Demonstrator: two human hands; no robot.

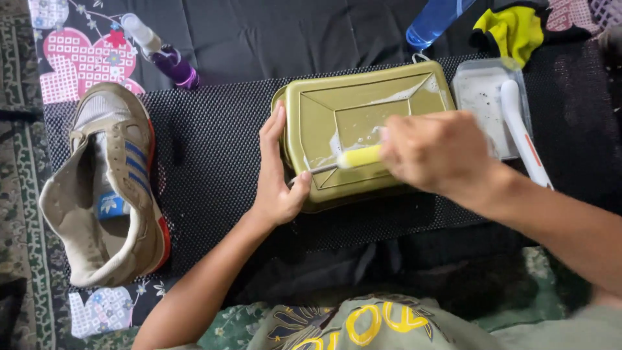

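olive metal tray (311,110) holds soapy white foam, wet inside.

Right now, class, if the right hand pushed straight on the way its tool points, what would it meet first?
The right hand points its yellow-handled tool leftward across the green tin. It would probably meet the left hand gripping the tin's left edge first, though depth is unclear.

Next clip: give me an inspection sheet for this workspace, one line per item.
Surface: black mesh mat over dark cloth.
Job's things: olive rectangular tub with foamy liquid; yellow-handled tool over it.
Clutter: worn sneaker, purple spray bottle, blue bottle, yellow cloth, clear tray, white brush.
Grippers: left hand grips the tub's edge; right hand holds the tool.
Cables: nothing seen.
Surroundings: patterned rug.
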